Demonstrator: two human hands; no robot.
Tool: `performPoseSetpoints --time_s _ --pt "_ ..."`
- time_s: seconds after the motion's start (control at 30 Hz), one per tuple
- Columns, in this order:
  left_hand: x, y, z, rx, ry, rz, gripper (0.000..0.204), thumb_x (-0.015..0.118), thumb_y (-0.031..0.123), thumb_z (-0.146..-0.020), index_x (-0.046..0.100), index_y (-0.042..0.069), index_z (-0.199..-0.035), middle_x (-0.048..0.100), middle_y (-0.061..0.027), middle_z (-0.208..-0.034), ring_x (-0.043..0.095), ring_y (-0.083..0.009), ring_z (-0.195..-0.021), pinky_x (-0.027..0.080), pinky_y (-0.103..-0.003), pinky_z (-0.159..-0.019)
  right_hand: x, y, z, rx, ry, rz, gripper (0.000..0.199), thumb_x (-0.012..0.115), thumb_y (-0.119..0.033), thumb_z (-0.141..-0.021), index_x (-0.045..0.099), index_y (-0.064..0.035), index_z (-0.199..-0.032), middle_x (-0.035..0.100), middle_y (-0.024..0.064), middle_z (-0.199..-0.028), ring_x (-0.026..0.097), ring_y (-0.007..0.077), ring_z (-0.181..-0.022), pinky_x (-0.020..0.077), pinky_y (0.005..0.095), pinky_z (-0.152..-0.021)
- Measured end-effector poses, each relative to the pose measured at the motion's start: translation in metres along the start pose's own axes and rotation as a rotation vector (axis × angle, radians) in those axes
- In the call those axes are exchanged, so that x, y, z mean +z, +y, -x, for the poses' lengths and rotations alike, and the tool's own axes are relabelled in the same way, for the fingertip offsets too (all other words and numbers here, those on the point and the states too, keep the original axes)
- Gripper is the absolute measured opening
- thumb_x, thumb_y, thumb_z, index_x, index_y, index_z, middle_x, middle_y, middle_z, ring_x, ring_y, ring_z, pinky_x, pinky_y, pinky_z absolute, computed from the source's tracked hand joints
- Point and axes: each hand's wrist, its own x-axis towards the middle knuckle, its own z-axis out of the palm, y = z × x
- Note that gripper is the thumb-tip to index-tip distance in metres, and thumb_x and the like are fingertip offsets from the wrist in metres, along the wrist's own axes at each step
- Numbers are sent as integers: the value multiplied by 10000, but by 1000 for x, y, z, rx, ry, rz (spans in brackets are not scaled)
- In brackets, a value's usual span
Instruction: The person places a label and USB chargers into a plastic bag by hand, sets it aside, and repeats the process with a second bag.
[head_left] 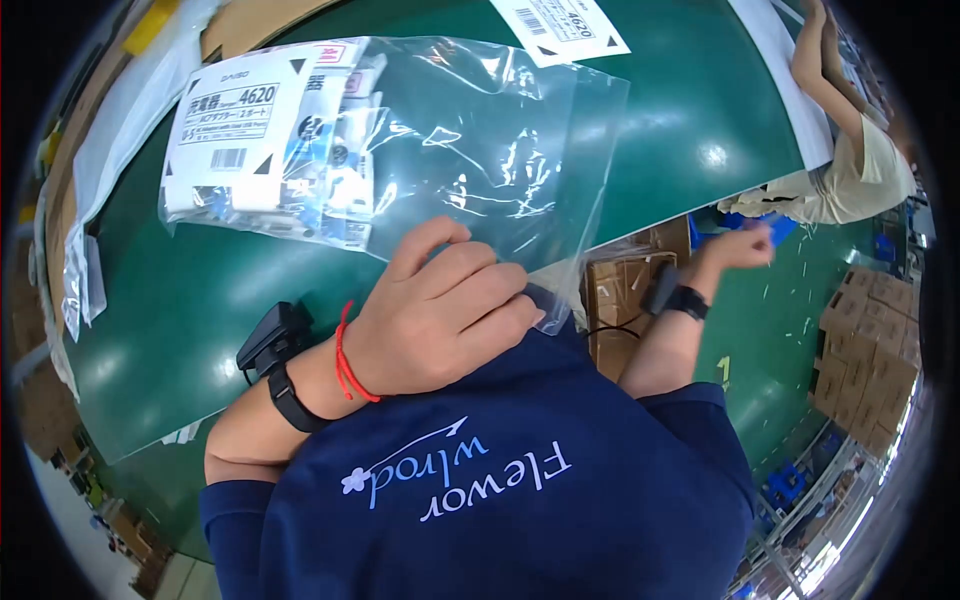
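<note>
Green table (120, 270) showed open surface L of the clear bag (470, 130), which lay there w/ packets (340, 175) inside; its R end passed over table edge. L hand (440, 310) bent fingers on bag; thumb was hidden, so firm grasp or not, I couldn't tell. R hand (740, 248), blurred, was beyond table edge, fingers curled, contents unclear.

A workshop — bagged goods (270, 140) on a green worktable (690, 140), stacked cartons (868, 350).
</note>
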Motion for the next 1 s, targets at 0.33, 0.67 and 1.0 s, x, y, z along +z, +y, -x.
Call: performPoseSetpoints --time_s 0.33,0.67,1.0 --pt "-5 -3 -3 -17 -66 -4 196 721 173 -690 612 99 -835 578 -29 -901 535 -199 -819 413 -371 -812 -91 122 157 92 -1181 744 349 565 -20 -741 601 16 -1086 614 247 -1061 594 345 -1011 453 394 -882" --pt "-39 -30 55 -205 -49 -522 185 679 151 -693 630 109 -866 553 -46 -1023 502 -215 -935 387 -373 -827 35 -47 -19 -238 -111 -79 322 488 69 -826 495 79 -1148 588 160 -1033 564 247 -957 463 327 -837" --pt "-39 -31 66 -173 -55 -431 220 638 104 -707 609 63 -921 570 -69 -1026 526 -224 -942 398 -369 -812 125 -268 69 -91 -1887 -333 410 578 -160 -907 498 -3 -1277 643 73 -1032 593 115 -913 448 238 -770"
